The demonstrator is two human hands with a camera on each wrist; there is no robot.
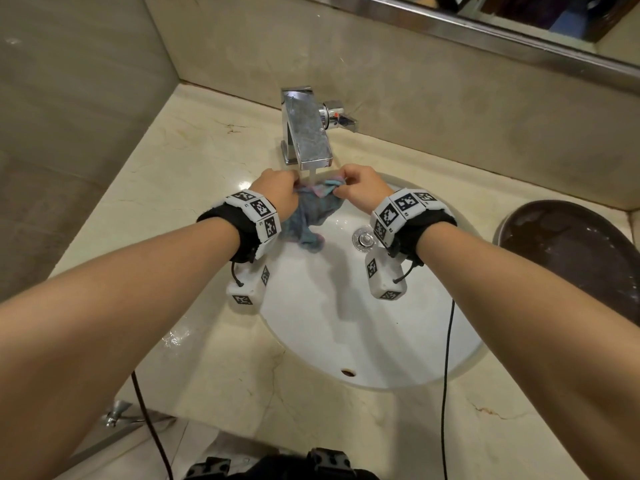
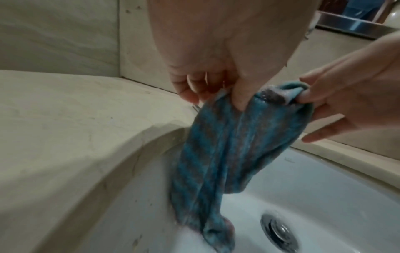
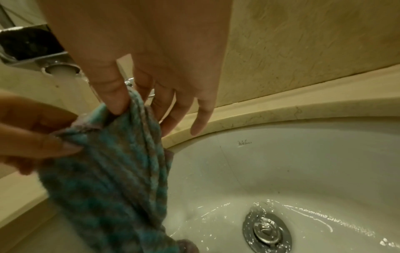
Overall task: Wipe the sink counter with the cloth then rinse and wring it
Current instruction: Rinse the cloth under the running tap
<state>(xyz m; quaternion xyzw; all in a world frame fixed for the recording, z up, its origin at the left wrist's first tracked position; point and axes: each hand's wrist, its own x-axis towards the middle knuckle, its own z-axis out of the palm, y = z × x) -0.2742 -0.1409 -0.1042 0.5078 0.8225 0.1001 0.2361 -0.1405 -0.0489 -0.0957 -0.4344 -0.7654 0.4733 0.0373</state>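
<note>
The task looks to be at its rinse step: the cloth (image 1: 313, 209) hangs over the white basin (image 1: 398, 341) under the running stream from the chrome tap (image 1: 306, 133), its top edge stretched between both hands. The left hand (image 1: 278, 190) pinches one end of that edge and the right hand (image 1: 360, 190) pinches the other, its outer fingers spread loose. Wet patches on the tabletop (image 1: 166, 188) suggest the wiping is done; rinsing goes on, and wringing is not yet begun
</note>
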